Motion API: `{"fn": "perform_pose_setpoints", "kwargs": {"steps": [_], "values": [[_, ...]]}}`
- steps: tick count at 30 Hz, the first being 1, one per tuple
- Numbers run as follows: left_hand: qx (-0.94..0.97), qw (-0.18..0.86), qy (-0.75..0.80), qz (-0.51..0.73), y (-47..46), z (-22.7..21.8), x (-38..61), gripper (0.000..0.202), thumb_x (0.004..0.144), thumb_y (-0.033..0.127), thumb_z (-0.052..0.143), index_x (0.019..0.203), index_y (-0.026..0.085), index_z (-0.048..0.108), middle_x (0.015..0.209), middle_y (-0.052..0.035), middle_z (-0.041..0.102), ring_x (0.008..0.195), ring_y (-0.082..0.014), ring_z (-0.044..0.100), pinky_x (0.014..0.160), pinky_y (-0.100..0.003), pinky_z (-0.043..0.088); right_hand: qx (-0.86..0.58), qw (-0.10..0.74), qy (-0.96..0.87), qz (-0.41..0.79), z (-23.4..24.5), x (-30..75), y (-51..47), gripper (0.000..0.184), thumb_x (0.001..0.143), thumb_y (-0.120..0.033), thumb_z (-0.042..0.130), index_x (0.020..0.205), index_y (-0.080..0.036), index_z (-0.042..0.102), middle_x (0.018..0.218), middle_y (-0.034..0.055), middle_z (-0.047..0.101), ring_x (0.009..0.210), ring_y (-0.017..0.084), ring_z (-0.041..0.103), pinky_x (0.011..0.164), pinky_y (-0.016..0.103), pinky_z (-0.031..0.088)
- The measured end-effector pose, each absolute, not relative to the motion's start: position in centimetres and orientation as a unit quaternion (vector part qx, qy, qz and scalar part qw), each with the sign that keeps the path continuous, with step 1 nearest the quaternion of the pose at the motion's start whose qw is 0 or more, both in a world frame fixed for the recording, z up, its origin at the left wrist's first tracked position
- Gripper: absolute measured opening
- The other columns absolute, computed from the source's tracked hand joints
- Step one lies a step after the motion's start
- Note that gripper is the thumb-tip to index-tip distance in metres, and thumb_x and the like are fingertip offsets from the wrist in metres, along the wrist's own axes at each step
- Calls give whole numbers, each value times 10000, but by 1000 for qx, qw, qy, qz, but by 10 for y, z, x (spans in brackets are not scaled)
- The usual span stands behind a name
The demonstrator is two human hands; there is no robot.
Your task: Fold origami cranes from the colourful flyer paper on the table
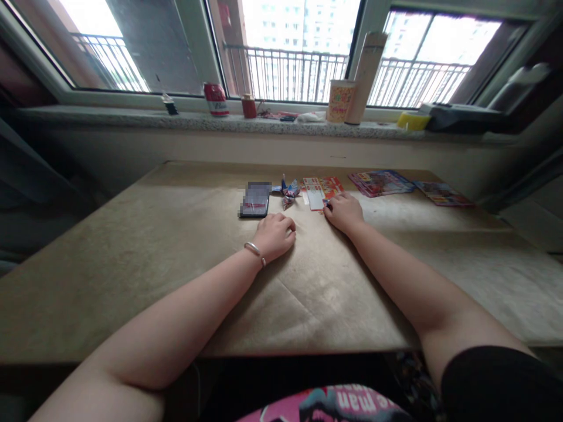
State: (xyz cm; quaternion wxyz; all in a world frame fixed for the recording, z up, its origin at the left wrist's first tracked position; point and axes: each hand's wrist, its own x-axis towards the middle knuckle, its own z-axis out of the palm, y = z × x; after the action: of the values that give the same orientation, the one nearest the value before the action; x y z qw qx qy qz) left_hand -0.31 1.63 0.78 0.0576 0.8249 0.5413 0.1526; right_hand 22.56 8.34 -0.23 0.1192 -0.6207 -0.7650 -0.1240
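Note:
My left hand (276, 235), with a silver bangle at the wrist, rests palm down on the table, its fingers curled in. No object shows in it, though the palm side is hidden. Just beyond it lies a smartphone (255, 199) with its screen up. My right hand (346, 213) has its fingers bent together at the near right corner of a red-and-white printed paper (315, 198). A small blue patch shows at those fingertips, too small to name. Between the phone and the paper sits a folded paper crane (288, 192) with a colourful print.
Glossy printed leaflets (380, 182) lie at the back right, with another printed stack (444, 193) farther right. Along the windowsill (272, 124) stand a red can (215, 99), a small red bottle (248, 106), a patterned paper cup (340, 101) and a tall tube (366, 79).

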Motion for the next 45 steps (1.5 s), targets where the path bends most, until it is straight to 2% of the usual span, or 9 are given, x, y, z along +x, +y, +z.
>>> {"fn": "perform_pose_setpoints", "kwargs": {"steps": [6,9,17,24,28,33,36,41,45], "values": [[827,53,537,157,17,7,-2,206,851,305,510,948,218,669,1103,-91,634,1096,-283,528,982,-426,402,-566,106,-809,-119,0,230,33,370,941,-352,407,965,-152,717,1020,153,721,1016,292,587,877,410,409],[827,53,536,161,16,7,-1,211,853,303,507,959,213,664,1152,-93,624,1123,-286,524,1000,-429,397,-546,114,-825,-87,-2,232,16,312,925,-317,443,1011,-187,714,1120,112,711,1024,261,599,896,371,425],[843,58,508,170,19,2,-1,359,874,332,499,1180,172,602,1301,-107,584,1245,-273,464,1096,-416,336,-486,224,-845,24,-8,232,13,233,856,-272,561,976,-258,760,1077,20,746,1005,223,647,938,357,475],[879,73,466,71,18,4,0,617,928,499,420,1469,205,378,1575,-80,304,1457,-279,240,1195,-500,153,-391,263,-878,87,-8,239,17,226,845,-198,596,980,-263,765,1055,25,752,972,206,665,896,367,522],[893,75,443,20,16,8,2,765,889,638,426,1517,227,282,1607,-102,191,1491,-265,153,1201,-520,78,-352,263,-893,95,-8,241,17,214,843,-199,612,985,-261,760,1051,26,753,973,205,659,898,367,524],[890,83,448,-14,12,10,2,926,811,741,465,1528,199,246,1613,-130,130,1497,-282,114,1198,-510,79,-336,249,-903,100,-6,244,17,184,833,-228,642,980,-248,751,1052,29,753,983,209,651,902,371,518],[887,92,453,-10,11,10,1,967,772,767,499,1512,185,283,1612,-141,150,1490,-301,137,1194,-498,105,-329,245,-907,98,-3,244,16,190,828,-264,663,1001,-235,738,1062,39,749,987,213,654,911,381,508],[881,73,466,37,7,10,1,851,759,736,563,1399,184,464,1524,-141,366,1407,-321,304,1163,-451,217,-316,241,-914,86,0,243,14,241,839,-314,664,1054,-219,714,1125,67,722,1040,219,645,957,393,475],[890,36,450,60,6,9,1,776,803,712,529,1392,211,474,1449,-135,446,1328,-337,387,1122,-468,268,-331,237,-908,94,2,244,12,303,859,-340,640,1130,-214,691,1173,82,699,1086,227,623,975,397,465]]}}
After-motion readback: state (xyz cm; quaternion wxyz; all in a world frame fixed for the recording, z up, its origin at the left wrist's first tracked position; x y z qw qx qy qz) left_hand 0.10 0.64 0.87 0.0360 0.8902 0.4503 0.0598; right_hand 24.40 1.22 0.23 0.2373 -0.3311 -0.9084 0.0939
